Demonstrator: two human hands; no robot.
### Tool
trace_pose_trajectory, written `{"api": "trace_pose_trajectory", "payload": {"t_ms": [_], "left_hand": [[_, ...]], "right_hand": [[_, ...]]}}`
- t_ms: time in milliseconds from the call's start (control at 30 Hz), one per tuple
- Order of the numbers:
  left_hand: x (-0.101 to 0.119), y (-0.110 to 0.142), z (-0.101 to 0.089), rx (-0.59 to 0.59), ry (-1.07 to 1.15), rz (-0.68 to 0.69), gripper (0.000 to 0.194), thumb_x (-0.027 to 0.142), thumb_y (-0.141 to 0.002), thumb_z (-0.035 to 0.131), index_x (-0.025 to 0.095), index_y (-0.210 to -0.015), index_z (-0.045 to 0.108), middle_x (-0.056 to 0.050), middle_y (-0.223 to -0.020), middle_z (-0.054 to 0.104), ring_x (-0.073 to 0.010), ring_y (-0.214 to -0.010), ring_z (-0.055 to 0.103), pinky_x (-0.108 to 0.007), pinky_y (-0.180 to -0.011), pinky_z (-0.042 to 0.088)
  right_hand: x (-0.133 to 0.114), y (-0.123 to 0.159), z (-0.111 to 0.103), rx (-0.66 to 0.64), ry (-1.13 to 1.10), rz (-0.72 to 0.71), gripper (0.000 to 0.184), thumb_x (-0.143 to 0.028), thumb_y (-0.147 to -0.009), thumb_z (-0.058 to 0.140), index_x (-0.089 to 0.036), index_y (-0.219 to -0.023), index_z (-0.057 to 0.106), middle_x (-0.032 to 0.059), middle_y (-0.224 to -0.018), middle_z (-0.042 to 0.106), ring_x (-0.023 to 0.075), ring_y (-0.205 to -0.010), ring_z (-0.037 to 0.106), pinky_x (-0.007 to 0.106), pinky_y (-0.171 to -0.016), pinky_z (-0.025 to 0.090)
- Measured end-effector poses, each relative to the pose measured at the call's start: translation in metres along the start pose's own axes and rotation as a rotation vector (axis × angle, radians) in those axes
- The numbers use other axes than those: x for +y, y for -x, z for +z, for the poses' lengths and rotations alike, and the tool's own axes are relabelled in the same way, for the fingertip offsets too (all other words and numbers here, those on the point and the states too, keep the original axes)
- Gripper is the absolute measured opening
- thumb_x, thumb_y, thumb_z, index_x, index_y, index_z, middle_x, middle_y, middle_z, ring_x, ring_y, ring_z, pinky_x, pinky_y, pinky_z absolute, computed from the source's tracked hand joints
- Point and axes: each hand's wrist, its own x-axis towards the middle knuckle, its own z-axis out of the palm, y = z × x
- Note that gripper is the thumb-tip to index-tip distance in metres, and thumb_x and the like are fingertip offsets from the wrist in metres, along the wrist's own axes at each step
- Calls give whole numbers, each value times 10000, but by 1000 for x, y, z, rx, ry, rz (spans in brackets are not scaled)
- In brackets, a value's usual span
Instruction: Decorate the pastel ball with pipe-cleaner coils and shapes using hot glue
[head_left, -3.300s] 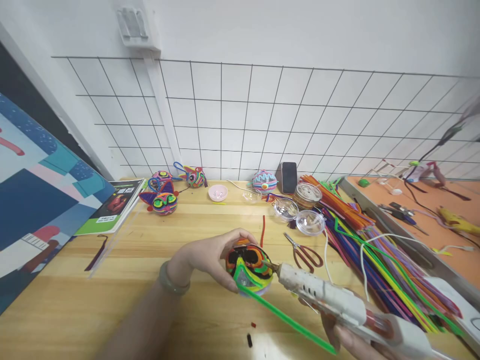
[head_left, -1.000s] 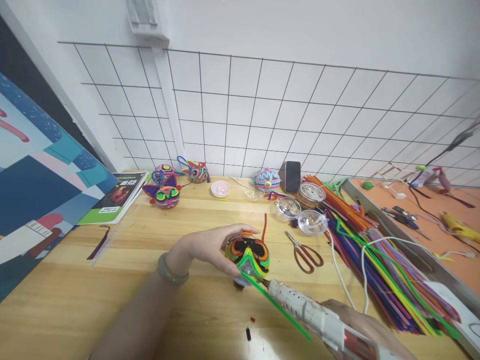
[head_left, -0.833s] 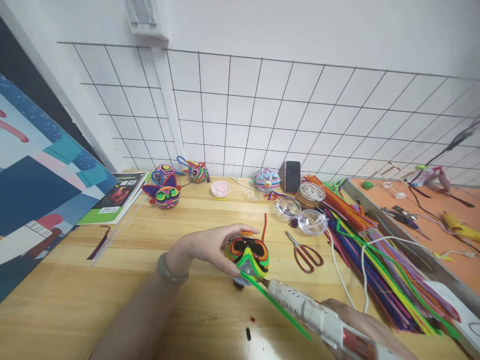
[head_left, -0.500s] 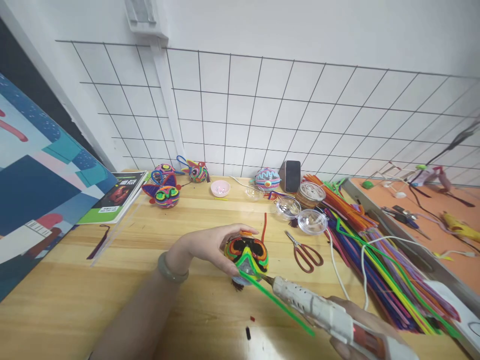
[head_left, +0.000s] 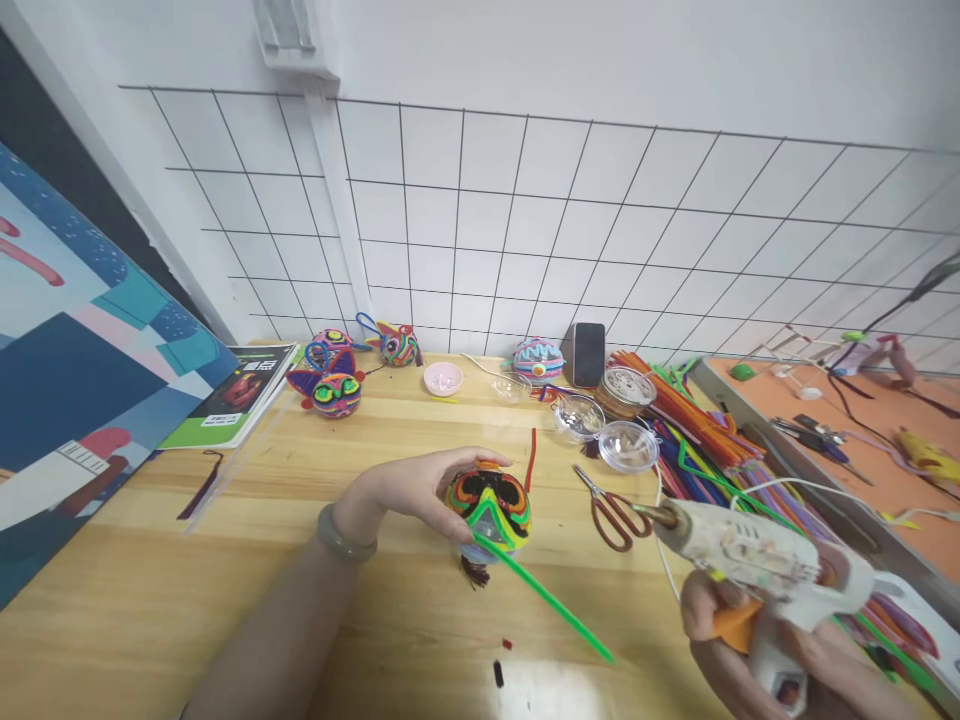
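Note:
My left hand (head_left: pixel 439 495) is closed around the left side of a clear plastic ball (head_left: pixel 512 505) decorated with pipe cleaners in orange, yellow, green and black, like a face. From the ball's front a long green pipe cleaner (head_left: pixel 551 598) sticks out toward the lower right, its far end loose. A dark tassel (head_left: pixel 474 573) hangs below the ball. In my right hand (head_left: pixel 724 640) is a white hot glue gun (head_left: pixel 757 560) with an orange trigger. Its nozzle points left and is apart from the ball, near the scissors (head_left: pixel 613 508).
Bundled pipe cleaners (head_left: pixel 697 420) lie at the right beside an orange tray (head_left: pixel 855 400). Clear plastic shells (head_left: pixel 628 446), a pink dish (head_left: pixel 443 378) and a phone (head_left: pixel 588 354) stand behind. Finished decorated balls (head_left: pixel 336 393) sit back left. The gun's white cord (head_left: pixel 667 565) crosses the table.
My right hand has drawn the glue gun away from the ball, up and to the right, and turned it more level. My left hand still holds the ball in nearly the same place.

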Motion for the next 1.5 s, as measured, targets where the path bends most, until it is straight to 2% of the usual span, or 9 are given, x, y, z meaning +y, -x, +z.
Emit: {"api": "trace_pose_trajectory", "payload": {"t_ms": [200, 267, 433, 567, 800, 1033, 1133, 1300, 1500], "left_hand": [[-2, 6, -8, 67, 65, 46, 858, 269, -588, 818, 209, -1341, 409, -146, -1349, 469, -292, -1253, 437, -426, -1020, 355], [-1, 9, -10, 90, 91, 64, 859, 272, -574, 826, 213, -1334, 429, -140, -1344, 475, -293, -1246, 441, -417, -1017, 356], [6, 15, -10, 85, 185, 112, 864, 245, -581, 819, 227, -1351, 427, -128, -1289, 526, -274, -1155, 528, -382, -963, 405], [13, 16, -4, 77, 221, 139, 872, 180, -563, 816, 251, -1343, 433, -88, -1211, 563, -234, -1107, 551, -332, -927, 425], [18, 15, 4, 53, 257, 148, 867, 145, -567, 807, 256, -1337, 425, -79, -1203, 555, -225, -1102, 543, -326, -921, 422], [19, 11, 8, 99, 213, 158, 841, 205, -578, 817, 234, -1325, 432, -96, -1229, 536, -248, -1136, 521, -364, -956, 390], [20, 7, 12, 119, 177, 137, 844, 228, -585, 818, 229, -1328, 417, -113, -1252, 525, -261, -1158, 510, -387, -974, 379], [15, -6, 25, 191, 107, 132, 829, 247, -607, 811, 224, -1326, 400, -140, -1335, 481, -285, -1239, 452, -404, -1001, 370], [7, -19, 39, 241, 71, 168, 829, 239, -631, 799, 221, -1337, 366, -141, -1363, 467, -285, -1274, 426, -421, -1036, 354]], "right_hand": [[21, -6, -17, -8, -167, 53, 503, -665, -762, 504, -196, -847, 664, -7, -411, 450, 99, -340, 330, 247, -389, 279], [30, -14, -20, 87, -137, 53, 440, -610, -789, 526, -190, -839, 651, -10, -431, 452, 102, -362, 332, 248, -392, 267], [50, -45, -12, 472, 495, -70, 271, -452, -804, 599, -191, -836, 663, 18, -573, 568, 168, -516, 510, 266, -481, 407], [68, -65, 6, 253, 849, -232, 262, -299, -834, 540, -211, -1051, 659, 101, -1033, 670, 267, -937, 634, 371, -815, 508], [92, -79, 29, -62, 1075, -336, 388, -159, -869, 489, -235, -1242, 567, 117, -1203, 586, 254, -1080, 599, 374, -932, 493], [81, -76, 32, -80, 1167, -405, 404, -223, -900, 513, -244, -1303, 505, 132, -1260, 552, 283, -1134, 541, 455, -948, 469], [64, -67, 39, 58, 1093, -484, 357, -280, -880, 580, -251, -1233, 541, 125, -1213, 590, 289, -1112, 558, 462, -927, 478], [27, -55, 62, 294, 594, -627, 205, -276, -829, 646, -282, -1019, 567, 4, -845, 647, 171, -803, 641, 242, -703, 551], [9, -57, 72, 391, 299, -563, 104, -208, -791, 689, -282, -855, 654, -21, -767, 660, 137, -706, 639, 193, -637, 536]]}}
